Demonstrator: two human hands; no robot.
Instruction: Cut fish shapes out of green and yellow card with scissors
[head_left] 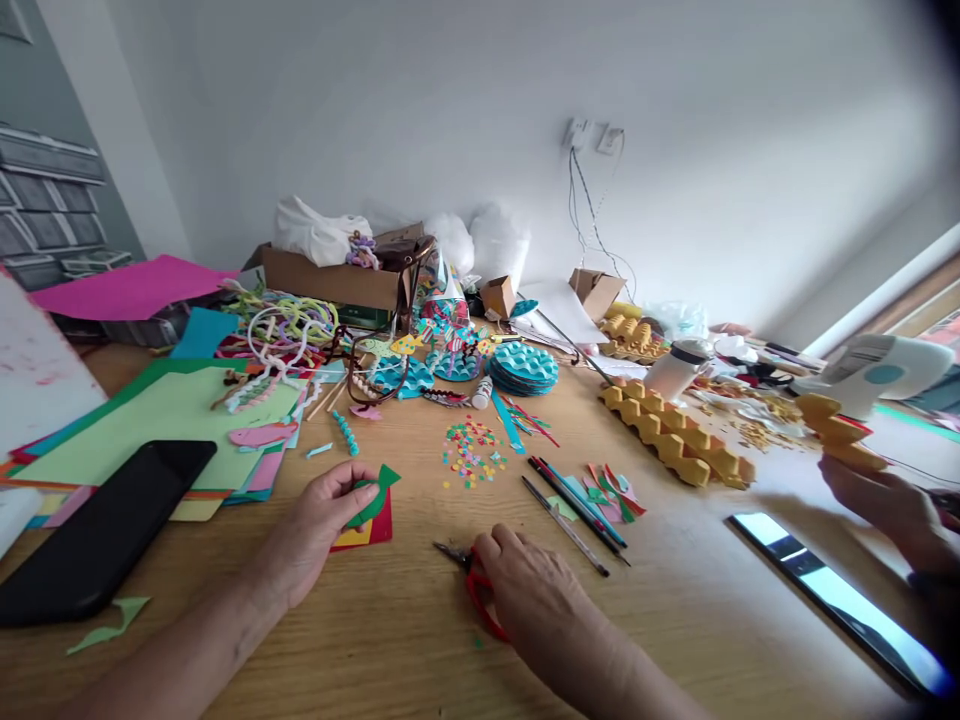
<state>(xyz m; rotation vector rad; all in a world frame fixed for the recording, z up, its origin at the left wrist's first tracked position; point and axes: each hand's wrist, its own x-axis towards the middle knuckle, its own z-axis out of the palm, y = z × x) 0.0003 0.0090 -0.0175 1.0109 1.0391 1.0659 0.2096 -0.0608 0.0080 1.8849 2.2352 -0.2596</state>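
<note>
My left hand (330, 520) pinches a green paper fish cutout (367, 506) between thumb and fingers. Below it, red and yellow paper pieces (381, 528) lie on the wooden table (390, 630). Lower in the middle, my right hand (532, 585) is closed over the red handles of a pair of scissors (480, 600), whose dark blades point left at the tabletop. Its fingertips are partly hidden. Beyond the hands lie a patch of coloured paper dots (472, 452), several pens (577, 505) and curled paper scraps (611, 493).
A black phone (112, 530) lies at left by stacked coloured paper (172, 420). Yellow egg-carton strips (675, 440) and a lit phone (832, 590) are at right, where another person's hand (885, 500) holds a carton piece. Blue wavy discs (523, 368) are stacked behind.
</note>
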